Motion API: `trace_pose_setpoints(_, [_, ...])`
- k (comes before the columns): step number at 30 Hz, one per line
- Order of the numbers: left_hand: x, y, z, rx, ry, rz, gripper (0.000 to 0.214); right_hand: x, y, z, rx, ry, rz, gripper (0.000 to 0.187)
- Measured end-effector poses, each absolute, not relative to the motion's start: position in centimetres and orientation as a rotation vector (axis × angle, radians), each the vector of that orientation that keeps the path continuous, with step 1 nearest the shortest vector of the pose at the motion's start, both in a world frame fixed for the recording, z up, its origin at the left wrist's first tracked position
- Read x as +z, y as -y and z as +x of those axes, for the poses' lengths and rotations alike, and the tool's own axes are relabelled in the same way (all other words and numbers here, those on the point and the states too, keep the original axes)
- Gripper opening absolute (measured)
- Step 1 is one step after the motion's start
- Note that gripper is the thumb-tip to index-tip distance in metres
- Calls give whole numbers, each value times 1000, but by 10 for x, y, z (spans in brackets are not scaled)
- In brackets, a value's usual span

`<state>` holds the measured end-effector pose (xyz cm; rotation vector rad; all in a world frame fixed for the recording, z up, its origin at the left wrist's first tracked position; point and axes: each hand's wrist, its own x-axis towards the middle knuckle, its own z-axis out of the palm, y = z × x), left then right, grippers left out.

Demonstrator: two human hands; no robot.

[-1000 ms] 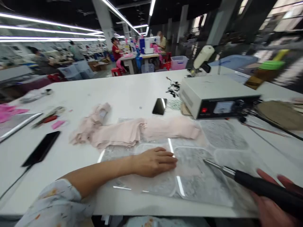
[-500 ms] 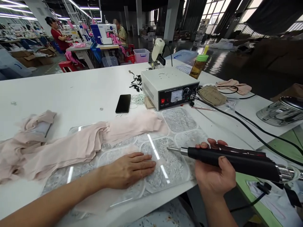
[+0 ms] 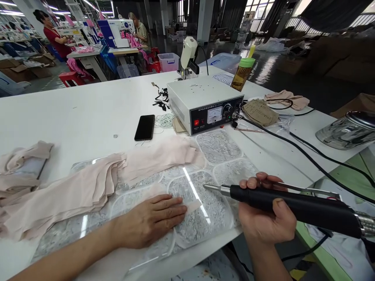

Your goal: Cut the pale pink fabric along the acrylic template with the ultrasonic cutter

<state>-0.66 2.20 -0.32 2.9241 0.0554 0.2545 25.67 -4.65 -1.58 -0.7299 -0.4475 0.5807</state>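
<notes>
My left hand [image 3: 152,220] lies flat, fingers stretched out, on a thin pale pink fabric piece [image 3: 192,206] whose end shows beyond the fingertips. Beneath is a clear patterned mat [image 3: 205,230]. In my right hand [image 3: 265,218] is a black handheld ultrasonic welder [image 3: 295,205] with a pointed metal tip and a silver lever along its top. Its tip hovers over the mat, to the right of my left fingertips, apart from the fabric. Stacked pale pink fabric pieces [image 3: 158,158] lie across the mat's far side, and a second stack [image 3: 67,191] overlaps them at the left.
An ultrasonic control box [image 3: 216,115] stands behind the mat, its black cable [image 3: 293,146] running right. Around it are a phone [image 3: 144,127], a green-lidded bottle [image 3: 242,74] and brown card pieces [image 3: 259,112]. A metal canister [image 3: 347,130] is at right. Two people work at sewing machines beyond.
My left hand has shifted slightly left and nearer to me, and a fabric end now shows past its fingertips. The welder has turned a little, showing its silver lever. The view has shifted slightly.
</notes>
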Motion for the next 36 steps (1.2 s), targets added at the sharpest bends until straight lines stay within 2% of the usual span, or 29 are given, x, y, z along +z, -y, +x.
trace_pose_setpoints(10, [-5, -22, -7, 300, -61, 2916, 35, -12, 47, 260, 567, 475, -713, 26])
trace_pose_setpoints(22, [-3, -21, -4, 315, -79, 2897, 34, -5, 64, 261, 700, 683, -730, 27])
trace_pose_setpoints(36, [-5, -20, -4, 356, -87, 2878, 33, -1, 60, 255, 667, 710, -756, 23])
